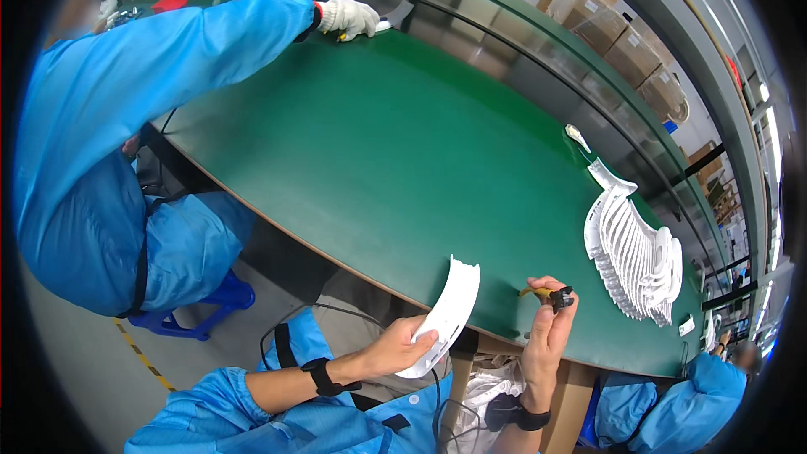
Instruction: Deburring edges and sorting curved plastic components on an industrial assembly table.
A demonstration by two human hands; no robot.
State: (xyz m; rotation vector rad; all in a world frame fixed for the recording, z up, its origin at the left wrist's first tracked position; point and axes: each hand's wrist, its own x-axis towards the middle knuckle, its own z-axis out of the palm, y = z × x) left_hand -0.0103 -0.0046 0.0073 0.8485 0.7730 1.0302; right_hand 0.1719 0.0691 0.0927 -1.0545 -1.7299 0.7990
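Note:
My left hand (397, 348) is closed around the lower end of a white curved plastic strip (456, 298), with the thumb lying on its face. The strip tilts upward over the near edge of the green table (361, 160). To the right of it, my right hand (548, 332) grips a small yellow-and-black hand tool (556, 295) between thumb and fingers. A thin yellow end of the tool points left toward the strip, apart from it. The tool's exact kind is not clear.
Many similar white curved parts (632, 248) lie nested at the table's right. A co-worker's gloved hand (349, 18) holds a white piece at the far left. Under the near edge stands a carton with a plastic bag (494, 387). A rail (504, 34) runs along the far edge.

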